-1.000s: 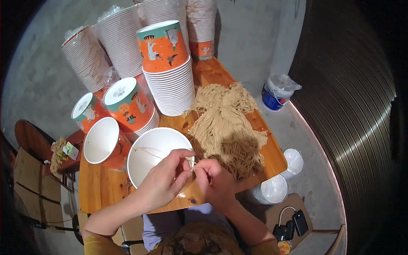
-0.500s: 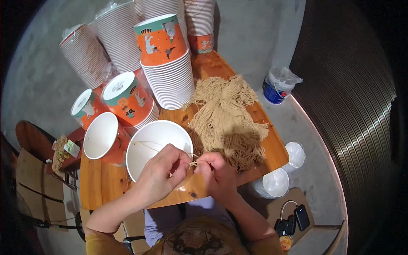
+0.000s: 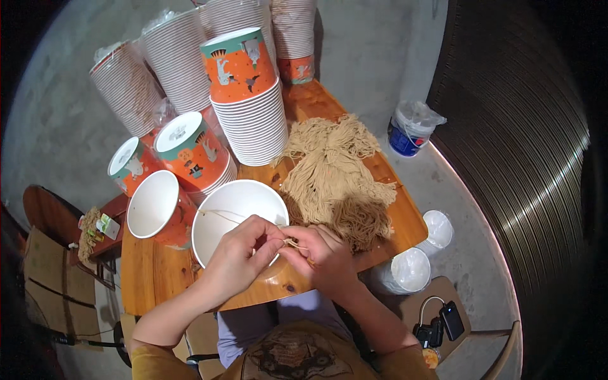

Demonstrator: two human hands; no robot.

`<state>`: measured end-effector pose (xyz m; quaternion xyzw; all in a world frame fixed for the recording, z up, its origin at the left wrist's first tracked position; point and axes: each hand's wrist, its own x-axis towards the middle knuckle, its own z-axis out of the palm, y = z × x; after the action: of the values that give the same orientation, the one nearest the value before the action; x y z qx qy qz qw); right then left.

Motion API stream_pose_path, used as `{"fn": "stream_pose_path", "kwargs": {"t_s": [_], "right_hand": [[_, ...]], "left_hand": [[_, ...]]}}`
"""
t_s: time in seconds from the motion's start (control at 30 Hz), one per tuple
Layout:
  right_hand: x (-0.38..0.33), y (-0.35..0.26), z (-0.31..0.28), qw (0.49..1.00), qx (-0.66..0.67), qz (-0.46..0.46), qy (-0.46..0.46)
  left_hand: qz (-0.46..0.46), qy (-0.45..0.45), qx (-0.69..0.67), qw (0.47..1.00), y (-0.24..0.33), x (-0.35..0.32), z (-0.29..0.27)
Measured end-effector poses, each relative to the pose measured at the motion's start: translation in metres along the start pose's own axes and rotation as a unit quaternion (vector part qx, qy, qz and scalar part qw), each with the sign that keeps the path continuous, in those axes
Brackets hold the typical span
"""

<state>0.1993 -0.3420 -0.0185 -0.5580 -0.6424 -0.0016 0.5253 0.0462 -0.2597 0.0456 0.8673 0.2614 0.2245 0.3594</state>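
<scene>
My left hand (image 3: 246, 248) and my right hand (image 3: 320, 256) meet at the near edge of the table, both pinching a knotted beige yarn strand (image 3: 291, 242). A thin length of it runs leftward over the white paper bucket (image 3: 237, 201), and a short loose end sticks out below my right fingers. My left hand overlaps the bucket's lower right rim. Just beyond my right hand lies a pile of yarn: light beige (image 3: 332, 168) at the back and a browner bunch (image 3: 362, 221) nearer me. My fingertips partly hide the knot.
Orange patterned paper buckets (image 3: 244, 69) stand stacked at the back left of the wooden table (image 3: 152, 272), several stacks wrapped in plastic. One open bucket (image 3: 153, 202) tilts beside the white one. Right of the table, a blue pail (image 3: 408, 136) and lined white bins (image 3: 410, 271) stand on the floor.
My right hand has shifted slightly and its fingers have closed in against the left fingertips. The knot sits tighter between both hands. The view has shifted a little.
</scene>
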Motion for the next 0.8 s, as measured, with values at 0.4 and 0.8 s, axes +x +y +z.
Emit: {"fn": "stream_pose_path", "kwargs": {"t_s": [0.4, 0.8], "right_hand": [[0.005, 0.001, -0.003, 0.988, -0.136, -0.073, -0.005], [0.002, 0.013, -0.001, 0.992, -0.108, -0.060, -0.002]], "left_hand": [[-0.022, -0.002, 0.028, 0.999, 0.002, 0.002, -0.005], [0.020, -0.017, 0.075, 0.997, 0.004, 0.004, -0.009]]}}
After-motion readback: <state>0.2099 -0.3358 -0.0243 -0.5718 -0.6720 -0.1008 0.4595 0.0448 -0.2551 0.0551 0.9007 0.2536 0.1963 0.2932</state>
